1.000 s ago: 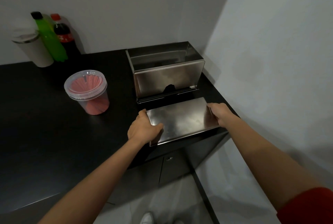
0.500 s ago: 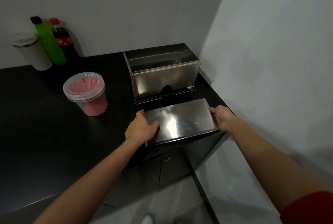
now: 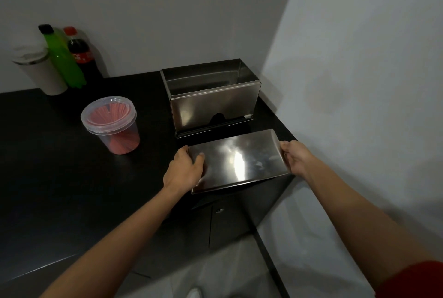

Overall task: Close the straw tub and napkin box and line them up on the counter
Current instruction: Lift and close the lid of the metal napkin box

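A steel napkin box [image 3: 213,103] stands open at the back right of the black counter [image 3: 48,166]. Its flat steel lid [image 3: 239,158] is in front of it, near the counter's front edge. My left hand [image 3: 183,169] grips the lid's left end and my right hand [image 3: 293,157] grips its right end. A clear straw tub [image 3: 112,127] with red straws stands to the left of the box, its clear lid on top.
A white tumbler [image 3: 39,72], a green bottle [image 3: 61,58] and a cola bottle [image 3: 80,55] stand against the back wall at the left. A white wall [image 3: 359,82] runs close along the counter's right side. Cabinet doors [image 3: 227,221] are below.
Both hands have kept hold of the lid. It has tipped flatter, so its top face now shows more fully, and it sits slightly lifted in front of the box.
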Available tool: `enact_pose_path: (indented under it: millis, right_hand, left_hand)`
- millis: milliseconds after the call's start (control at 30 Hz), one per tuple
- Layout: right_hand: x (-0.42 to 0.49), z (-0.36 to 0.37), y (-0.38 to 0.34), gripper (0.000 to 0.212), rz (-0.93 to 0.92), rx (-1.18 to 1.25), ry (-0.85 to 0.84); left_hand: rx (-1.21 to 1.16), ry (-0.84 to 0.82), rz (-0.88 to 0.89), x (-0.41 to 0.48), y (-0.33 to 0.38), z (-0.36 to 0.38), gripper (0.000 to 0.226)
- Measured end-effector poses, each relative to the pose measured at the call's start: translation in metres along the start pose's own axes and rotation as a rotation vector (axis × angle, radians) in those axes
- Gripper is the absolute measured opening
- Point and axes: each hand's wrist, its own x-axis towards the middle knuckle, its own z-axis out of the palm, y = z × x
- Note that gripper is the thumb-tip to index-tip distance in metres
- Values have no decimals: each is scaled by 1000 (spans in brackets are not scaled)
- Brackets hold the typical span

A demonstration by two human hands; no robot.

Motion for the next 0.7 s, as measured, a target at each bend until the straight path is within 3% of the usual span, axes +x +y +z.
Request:
enact_pose_path:
  millis: [300,700]
  right_hand:
    - [-10,-5,-11,37,-58,141,-80]
    - [-19,4,-63,14,-298,208,8]
  left_hand:
    - [-272,49,130,-12,3,-4,64]
    - [-304,330,314,-13,45,-44,70]
